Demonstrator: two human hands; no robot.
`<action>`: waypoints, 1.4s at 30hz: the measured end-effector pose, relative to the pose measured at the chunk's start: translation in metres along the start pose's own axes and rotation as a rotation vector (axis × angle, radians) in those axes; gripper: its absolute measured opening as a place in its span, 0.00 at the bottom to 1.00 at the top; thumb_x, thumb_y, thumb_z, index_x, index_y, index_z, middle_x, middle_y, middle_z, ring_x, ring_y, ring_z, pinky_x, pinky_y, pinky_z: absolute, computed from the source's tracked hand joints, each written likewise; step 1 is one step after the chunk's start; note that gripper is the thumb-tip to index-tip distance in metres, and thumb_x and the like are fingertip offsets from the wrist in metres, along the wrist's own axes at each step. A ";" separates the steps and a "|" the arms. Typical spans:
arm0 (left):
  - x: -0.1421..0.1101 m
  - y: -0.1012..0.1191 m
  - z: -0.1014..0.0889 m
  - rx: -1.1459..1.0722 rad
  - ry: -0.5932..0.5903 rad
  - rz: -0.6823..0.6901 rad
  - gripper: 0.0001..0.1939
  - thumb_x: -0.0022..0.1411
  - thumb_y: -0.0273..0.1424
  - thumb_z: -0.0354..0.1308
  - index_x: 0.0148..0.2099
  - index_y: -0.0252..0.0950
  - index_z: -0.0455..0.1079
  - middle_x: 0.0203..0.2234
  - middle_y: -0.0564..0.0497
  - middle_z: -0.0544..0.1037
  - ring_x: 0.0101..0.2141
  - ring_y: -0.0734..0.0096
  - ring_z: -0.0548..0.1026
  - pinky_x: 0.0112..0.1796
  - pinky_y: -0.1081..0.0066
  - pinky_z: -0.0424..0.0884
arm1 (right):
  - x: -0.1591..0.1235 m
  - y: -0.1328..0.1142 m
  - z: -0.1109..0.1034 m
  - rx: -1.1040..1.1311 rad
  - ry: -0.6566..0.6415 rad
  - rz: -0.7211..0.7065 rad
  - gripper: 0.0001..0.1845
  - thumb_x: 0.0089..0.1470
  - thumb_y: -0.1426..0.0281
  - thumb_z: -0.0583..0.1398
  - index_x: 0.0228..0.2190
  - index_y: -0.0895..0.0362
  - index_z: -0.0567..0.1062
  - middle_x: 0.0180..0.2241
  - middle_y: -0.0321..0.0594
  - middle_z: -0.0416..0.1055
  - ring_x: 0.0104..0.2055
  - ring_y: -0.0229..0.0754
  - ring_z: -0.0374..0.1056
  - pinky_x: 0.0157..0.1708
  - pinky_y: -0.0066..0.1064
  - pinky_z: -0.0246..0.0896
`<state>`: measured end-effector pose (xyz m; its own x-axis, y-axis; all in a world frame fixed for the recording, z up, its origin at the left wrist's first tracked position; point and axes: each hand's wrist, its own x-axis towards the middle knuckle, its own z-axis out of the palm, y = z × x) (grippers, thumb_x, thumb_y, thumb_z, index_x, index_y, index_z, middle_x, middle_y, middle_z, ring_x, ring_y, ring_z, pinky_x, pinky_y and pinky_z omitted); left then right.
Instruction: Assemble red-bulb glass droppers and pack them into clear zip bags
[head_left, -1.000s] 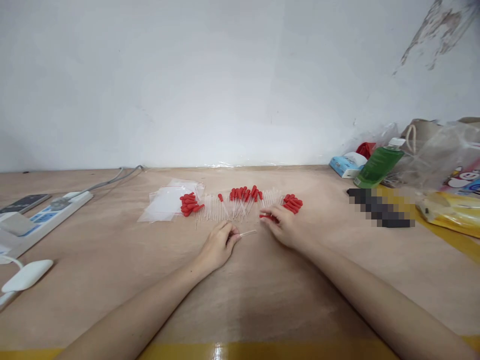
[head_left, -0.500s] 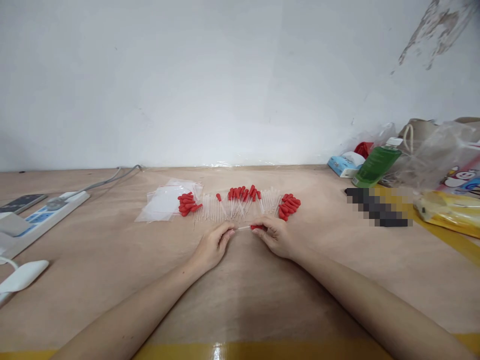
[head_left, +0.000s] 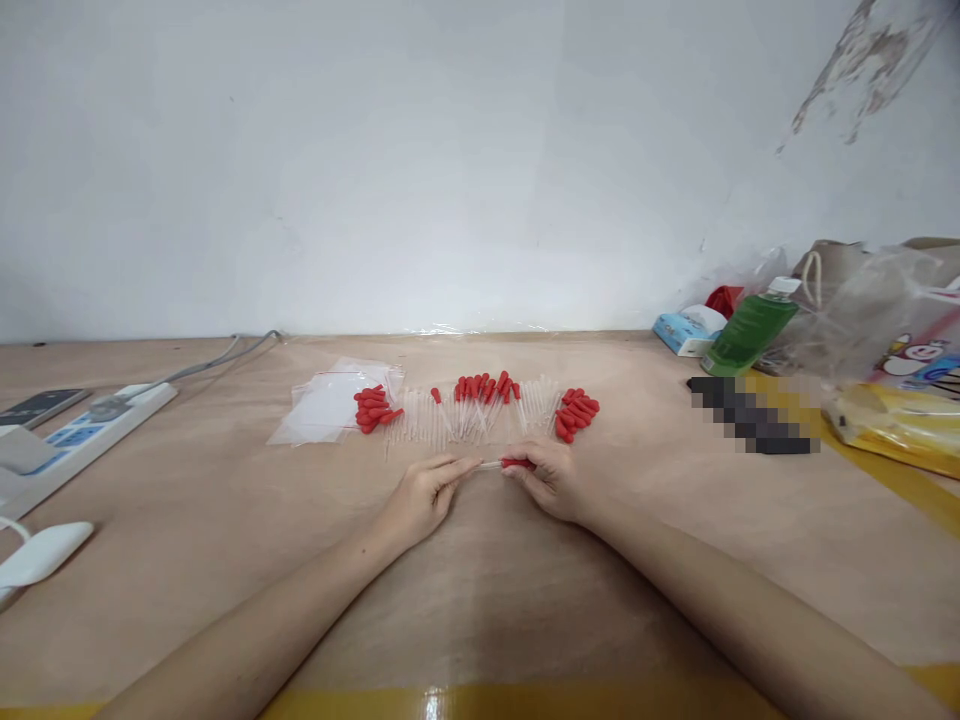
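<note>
My left hand (head_left: 429, 492) pinches a clear dropper tube (head_left: 490, 465), its free end pointing right. In my right hand (head_left: 547, 480) is a red rubber dropper bulb (head_left: 517, 463), closed between thumb and fingers. Bulb and tube meet end to end between the hands; how deep the tube sits inside is hidden. Behind them lies a row of clear tubes (head_left: 424, 415), with several droppers topped by red bulbs (head_left: 484, 386) at its middle. Loose red bulbs form a left pile (head_left: 375, 410) and a right pile (head_left: 576, 412).
Clear plastic bags (head_left: 319, 405) lie left of the tubes. A power strip (head_left: 97, 440), a phone (head_left: 41, 405) and a white plug (head_left: 49, 555) are at the left. On the right stand a green bottle (head_left: 750, 330), a tissue pack (head_left: 682, 333) and a yellow package (head_left: 896, 425).
My right hand has brought the red bulb left from beside the right pile onto the tube's end. My left fingers have since stretched further along the tube.
</note>
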<state>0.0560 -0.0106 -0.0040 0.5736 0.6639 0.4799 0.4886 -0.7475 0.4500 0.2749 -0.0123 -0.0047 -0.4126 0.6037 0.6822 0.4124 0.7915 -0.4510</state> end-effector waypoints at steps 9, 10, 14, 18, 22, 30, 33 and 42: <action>-0.006 -0.002 0.002 0.118 -0.034 0.067 0.19 0.61 0.22 0.43 0.51 0.39 0.65 0.36 0.49 0.75 0.35 0.72 0.73 0.36 0.72 0.70 | -0.003 0.003 0.000 -0.095 -0.144 -0.100 0.08 0.55 0.70 0.52 0.34 0.56 0.69 0.29 0.42 0.69 0.31 0.39 0.64 0.30 0.31 0.60; -0.006 -0.001 0.003 0.125 -0.026 0.074 0.19 0.60 0.22 0.43 0.51 0.39 0.65 0.35 0.49 0.75 0.34 0.72 0.73 0.36 0.72 0.70 | -0.003 0.003 0.000 -0.102 -0.155 -0.105 0.08 0.55 0.70 0.52 0.35 0.56 0.69 0.29 0.42 0.69 0.31 0.40 0.64 0.31 0.31 0.60; -0.006 0.006 0.004 0.139 -0.019 0.094 0.18 0.61 0.23 0.43 0.50 0.37 0.67 0.33 0.47 0.75 0.32 0.72 0.73 0.34 0.72 0.70 | -0.002 0.000 0.002 -0.155 -0.190 -0.146 0.09 0.56 0.70 0.51 0.36 0.56 0.70 0.30 0.42 0.70 0.32 0.40 0.64 0.32 0.31 0.59; -0.006 0.015 0.006 0.072 -0.003 0.044 0.17 0.62 0.24 0.43 0.50 0.38 0.67 0.31 0.49 0.75 0.31 0.73 0.73 0.33 0.73 0.70 | 0.002 -0.003 -0.003 -0.226 -0.185 -0.186 0.10 0.56 0.69 0.51 0.36 0.56 0.71 0.29 0.43 0.71 0.32 0.41 0.65 0.33 0.33 0.58; -0.005 0.025 0.010 -0.076 0.053 -0.069 0.14 0.63 0.29 0.45 0.49 0.39 0.67 0.34 0.50 0.76 0.33 0.72 0.74 0.35 0.73 0.70 | 0.009 -0.006 -0.010 -0.053 -0.121 -0.136 0.10 0.55 0.68 0.53 0.37 0.54 0.72 0.30 0.41 0.71 0.32 0.38 0.66 0.32 0.31 0.60; 0.003 0.015 -0.003 0.000 0.095 -0.122 0.15 0.64 0.33 0.44 0.49 0.38 0.67 0.41 0.47 0.72 0.42 0.66 0.68 0.44 0.64 0.64 | 0.019 0.002 -0.011 0.368 0.175 0.361 0.13 0.49 0.61 0.58 0.37 0.55 0.68 0.27 0.36 0.67 0.28 0.36 0.65 0.26 0.27 0.61; 0.007 -0.001 -0.004 0.192 0.207 -0.208 0.12 0.60 0.35 0.49 0.44 0.39 0.69 0.37 0.48 0.72 0.39 0.65 0.67 0.42 0.63 0.62 | 0.024 0.027 -0.017 0.340 0.185 0.483 0.17 0.51 0.59 0.55 0.40 0.56 0.68 0.25 0.35 0.65 0.27 0.35 0.63 0.25 0.27 0.59; 0.060 -0.031 -0.009 0.727 0.223 -0.544 0.18 0.59 0.41 0.46 0.31 0.36 0.71 0.33 0.42 0.72 0.39 0.53 0.66 0.39 0.58 0.57 | 0.084 0.072 -0.005 -0.108 0.133 0.718 0.14 0.46 0.60 0.56 0.33 0.57 0.69 0.23 0.34 0.67 0.26 0.37 0.64 0.27 0.28 0.57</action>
<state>0.0694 0.0529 0.0182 0.0427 0.8596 0.5092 0.9874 -0.1140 0.1097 0.2736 0.0947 0.0233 0.0883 0.9473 0.3081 0.6245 0.1883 -0.7580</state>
